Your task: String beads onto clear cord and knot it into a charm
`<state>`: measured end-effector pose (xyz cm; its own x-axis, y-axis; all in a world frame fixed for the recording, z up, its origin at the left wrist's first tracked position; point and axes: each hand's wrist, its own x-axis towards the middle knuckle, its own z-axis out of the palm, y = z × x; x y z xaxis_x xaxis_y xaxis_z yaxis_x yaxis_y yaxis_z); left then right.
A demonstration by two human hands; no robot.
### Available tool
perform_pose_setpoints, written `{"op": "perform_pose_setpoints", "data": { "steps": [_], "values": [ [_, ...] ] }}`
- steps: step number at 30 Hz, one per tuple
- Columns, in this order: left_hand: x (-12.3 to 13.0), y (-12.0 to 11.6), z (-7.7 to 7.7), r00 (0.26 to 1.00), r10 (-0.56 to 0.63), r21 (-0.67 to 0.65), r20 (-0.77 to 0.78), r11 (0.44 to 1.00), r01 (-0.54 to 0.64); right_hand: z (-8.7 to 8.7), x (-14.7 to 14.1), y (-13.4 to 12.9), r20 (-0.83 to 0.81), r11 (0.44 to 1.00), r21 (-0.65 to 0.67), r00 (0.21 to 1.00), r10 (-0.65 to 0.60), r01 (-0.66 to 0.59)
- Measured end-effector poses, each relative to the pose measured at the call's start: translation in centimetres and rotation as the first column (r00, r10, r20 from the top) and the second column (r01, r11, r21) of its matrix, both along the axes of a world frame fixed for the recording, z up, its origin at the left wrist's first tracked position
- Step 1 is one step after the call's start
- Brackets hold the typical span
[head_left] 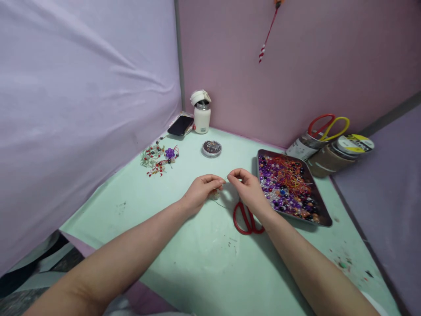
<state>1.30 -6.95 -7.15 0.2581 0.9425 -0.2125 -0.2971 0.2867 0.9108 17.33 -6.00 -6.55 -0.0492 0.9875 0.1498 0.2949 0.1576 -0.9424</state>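
Observation:
My left hand (202, 191) is closed in a pinch on a thin cord, just above the table's middle. A small beaded piece (215, 194) hangs below its fingers, partly hidden by them. My right hand (246, 186) is pinched close by on the right, its fingertips nearly meeting the left ones at the cord's thin end. A loose length of the cord (219, 203) curves below, between the hands. Red-handled scissors (244, 221) lie under my right hand and wrist, their blades mostly hidden.
A tray (324, 210) of beads and orange threads is at the right, with jars (332, 156) and more scissors (324, 127) behind. A round tin (212, 149), white bottle (201, 118), phone (180, 126) and beaded strings (158, 159) stand or lie farther back.

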Motion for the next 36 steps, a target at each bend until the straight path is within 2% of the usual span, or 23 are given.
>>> {"op": "perform_pose_setpoints", "data": {
  "steps": [3, 6, 8, 10, 12, 14, 16, 20, 22, 24, 28, 30, 33, 36],
  "values": [
    [-0.1, 0.2, 0.0, 0.998, 0.021, -0.05, 0.051, 0.999, -0.019, -0.3, 0.3, 0.2, 0.112, 0.993, 0.116, 0.993, -0.049, 0.036],
    [-0.2, 0.3, 0.1, 0.994, 0.039, -0.087, 0.106, 0.996, -0.03, -0.5, 0.7, 0.3, 0.27, 0.931, 0.364, 0.953, -0.135, 0.029],
    [-0.3, 0.4, 0.2, 0.99, 0.044, -0.105, 0.133, 0.994, -0.03, -0.6, 0.9, 0.3, 0.358, 0.859, 0.509, 0.92, -0.158, -0.05],
    [-0.3, 0.3, 0.3, 0.988, 0.051, -0.122, 0.147, 0.992, -0.033, -0.9, 1.0, 0.3, 0.425, 0.785, 0.6, 0.893, -0.147, -0.157],
    [-0.3, 0.3, 0.3, 0.986, 0.053, -0.134, 0.159, 0.99, -0.032, -1.2, 1.2, 0.2, 0.479, 0.729, 0.636, 0.87, -0.116, -0.253],
    [-0.3, 0.2, 0.4, 0.984, 0.054, -0.143, 0.17, 0.989, -0.029, -1.5, 1.2, 0.1, 0.522, 0.711, 0.627, 0.849, -0.079, -0.319],
    [-0.2, 0.2, 0.4, 0.984, 0.055, -0.155, 0.17, 0.988, -0.028, -1.5, 1.1, 0.0, 0.537, 0.734, 0.592, 0.842, -0.05, -0.333],
    [-0.1, 0.2, 0.3, 0.985, 0.056, -0.173, 0.164, 0.984, -0.028, -0.9, 0.7, -0.5, 0.495, 0.822, 0.493, 0.869, 0.007, -0.287],
    [-0.1, 0.2, 0.1, 0.984, 0.041, -0.172, 0.176, 0.985, -0.01, -0.8, 0.6, -0.7, 0.469, 0.837, 0.472, 0.883, 0.027, -0.276],
    [-0.1, 0.2, -0.1, 0.982, 0.026, -0.172, 0.187, 0.985, 0.007, -0.8, 0.6, -0.6, 0.467, 0.832, 0.476, 0.883, 0.037, -0.286],
    [-0.1, 0.2, -0.3, 0.98, 0.005, -0.172, 0.198, 0.985, 0.03, -1.2, 0.6, -0.5, 0.528, 0.747, 0.545, 0.848, 0.048, -0.381],
    [0.0, 0.1, -0.4, 0.981, 0.005, -0.161, 0.196, 0.987, 0.027, -1.3, 0.4, -0.7, 0.491, 0.736, 0.575, 0.87, 0.04, -0.358],
    [0.1, 0.0, -0.4, 0.988, 0.048, -0.134, 0.15, 0.991, -0.027, -1.1, -0.4, -1.3, 0.329, 0.818, 0.538, 0.944, 0.021, -0.205],
    [0.2, 0.0, -0.3, 0.991, 0.099, -0.101, 0.089, 0.991, -0.09, -0.8, -1.2, -1.6, 0.116, 0.922, 0.385, 0.993, 0.003, -0.048]
  ]
}}
